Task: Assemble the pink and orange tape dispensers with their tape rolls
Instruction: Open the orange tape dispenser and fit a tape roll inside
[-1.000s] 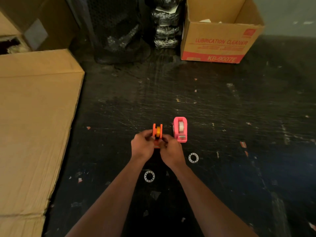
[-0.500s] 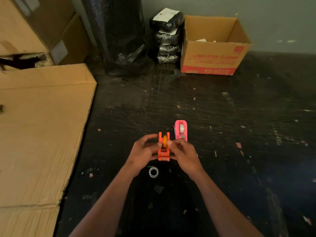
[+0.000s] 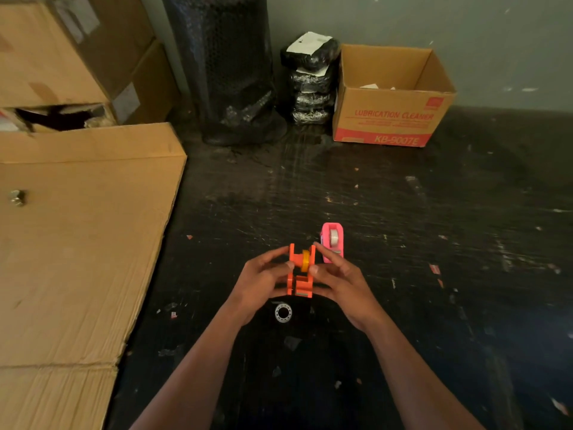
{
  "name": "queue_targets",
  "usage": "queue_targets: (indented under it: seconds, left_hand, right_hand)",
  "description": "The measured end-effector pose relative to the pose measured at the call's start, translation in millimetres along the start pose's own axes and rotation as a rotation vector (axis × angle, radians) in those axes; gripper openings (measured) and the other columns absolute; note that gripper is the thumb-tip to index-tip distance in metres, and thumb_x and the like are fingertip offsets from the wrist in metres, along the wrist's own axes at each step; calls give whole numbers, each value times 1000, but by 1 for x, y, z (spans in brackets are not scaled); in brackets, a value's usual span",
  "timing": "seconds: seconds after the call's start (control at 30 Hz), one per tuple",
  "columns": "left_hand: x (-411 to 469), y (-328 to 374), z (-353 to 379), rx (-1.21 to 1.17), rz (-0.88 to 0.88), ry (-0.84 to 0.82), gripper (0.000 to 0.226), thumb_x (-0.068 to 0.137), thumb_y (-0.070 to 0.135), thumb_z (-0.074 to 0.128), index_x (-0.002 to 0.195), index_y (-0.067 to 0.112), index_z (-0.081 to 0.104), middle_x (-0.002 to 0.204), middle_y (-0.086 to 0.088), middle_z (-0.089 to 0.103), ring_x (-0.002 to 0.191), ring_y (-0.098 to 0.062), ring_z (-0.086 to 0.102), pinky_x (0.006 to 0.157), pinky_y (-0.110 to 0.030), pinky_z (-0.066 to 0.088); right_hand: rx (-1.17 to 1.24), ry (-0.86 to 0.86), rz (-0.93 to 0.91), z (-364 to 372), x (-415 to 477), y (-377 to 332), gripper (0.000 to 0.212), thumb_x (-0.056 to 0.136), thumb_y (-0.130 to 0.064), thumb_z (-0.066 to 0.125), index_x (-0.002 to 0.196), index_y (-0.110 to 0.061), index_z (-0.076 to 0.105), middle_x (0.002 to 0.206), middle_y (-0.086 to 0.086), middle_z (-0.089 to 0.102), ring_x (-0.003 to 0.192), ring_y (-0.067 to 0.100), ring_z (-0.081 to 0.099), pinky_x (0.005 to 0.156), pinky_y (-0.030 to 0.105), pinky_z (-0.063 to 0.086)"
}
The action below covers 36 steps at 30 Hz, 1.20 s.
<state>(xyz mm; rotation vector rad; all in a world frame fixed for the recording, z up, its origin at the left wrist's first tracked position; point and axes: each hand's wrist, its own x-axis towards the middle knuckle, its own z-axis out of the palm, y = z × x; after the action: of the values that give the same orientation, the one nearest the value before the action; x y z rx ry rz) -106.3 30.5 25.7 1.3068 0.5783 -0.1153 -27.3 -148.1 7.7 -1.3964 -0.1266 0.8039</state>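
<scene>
I hold the orange tape dispenser (image 3: 300, 274) above the dark table, its two side walls spread apart with a yellow-orange spool between them. My left hand (image 3: 261, 283) grips its left wall and my right hand (image 3: 339, 282) grips its right wall. The pink tape dispenser (image 3: 332, 242) stands on the table just beyond my right fingers, with a clear tape roll seated inside. A loose clear tape roll (image 3: 282, 312) lies flat on the table below the orange dispenser, between my wrists.
A flattened cardboard sheet (image 3: 77, 243) covers the left side. At the back stand an open "Lubrication Cleaner" box (image 3: 387, 119), stacked black wrapped packets (image 3: 311, 82) and a black bubble-wrap roll (image 3: 223, 69). Paper scraps dot the scratched black table (image 3: 434, 274).
My hands lifted the orange dispenser up and toward me, and its side walls now stand wider apart. The second loose ring seen one second ago is hidden behind my right hand.
</scene>
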Motion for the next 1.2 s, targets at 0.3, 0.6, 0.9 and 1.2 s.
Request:
queue_targets:
  seconds: [0.3,0.6,0.9,1.2]
  left_hand:
    - [25,-34,-22,539,10,436,40,95,31,73,134,26,66,115,5,74,97,-7,67,83,-29,58]
    - [34,-62,-23,972,-110,507,45,94,31,72,135,17,60,127,-10,70,115,-26,68,92,-39,59]
    - [10,-24,6,274,139,187,49,92,49,70,136,27,66,110,10,78,109,-6,72,100,-37,58]
    - [-7,-23,10,301,180,100,37,94,23,75,130,26,69,118,5,76,113,-8,71,105,-42,56]
  right_hand:
    - [79,35,107,-4,5,12,57,95,-8,67,146,-30,54,122,6,76,114,23,73,96,47,59]
    - [77,48,159,-1,5,19,56,95,-7,67,143,-34,56,120,5,77,111,23,75,93,45,60]
    - [49,30,108,3,1,15,54,97,-8,66,145,-29,55,116,6,78,111,21,75,89,39,61]
    - [-5,19,99,1,-10,16,57,95,-13,70,147,-31,53,120,5,77,114,21,73,98,44,58]
